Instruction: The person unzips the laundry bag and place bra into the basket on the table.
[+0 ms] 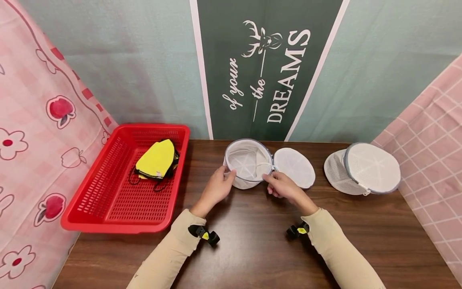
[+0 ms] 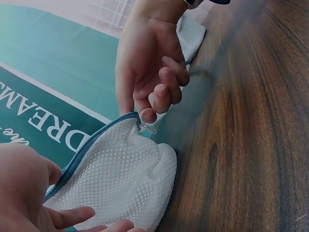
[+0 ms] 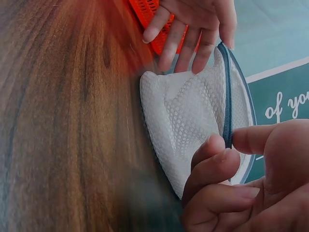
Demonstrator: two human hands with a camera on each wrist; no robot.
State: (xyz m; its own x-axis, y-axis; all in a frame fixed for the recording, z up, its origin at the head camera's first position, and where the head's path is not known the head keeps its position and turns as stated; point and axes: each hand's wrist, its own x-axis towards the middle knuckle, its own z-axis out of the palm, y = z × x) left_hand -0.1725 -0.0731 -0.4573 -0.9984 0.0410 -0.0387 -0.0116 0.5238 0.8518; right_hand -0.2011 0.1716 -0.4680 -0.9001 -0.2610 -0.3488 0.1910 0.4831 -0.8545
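My right hand (image 1: 283, 185) pinches the round, blue-rimmed white mesh bag (image 1: 245, 185), the exact spot seemingly half-hidden; my left hand (image 1: 220, 183), fingers spread, touches its side.

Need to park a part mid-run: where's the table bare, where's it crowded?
Bare: the table between the two sleeves, in front of the open mesh bag; the strip between red basket and that bag; the stretch in front of the far-right mesh bag. Crowded: around the open mesh bag, left hand and right hand on it, lid alongside.
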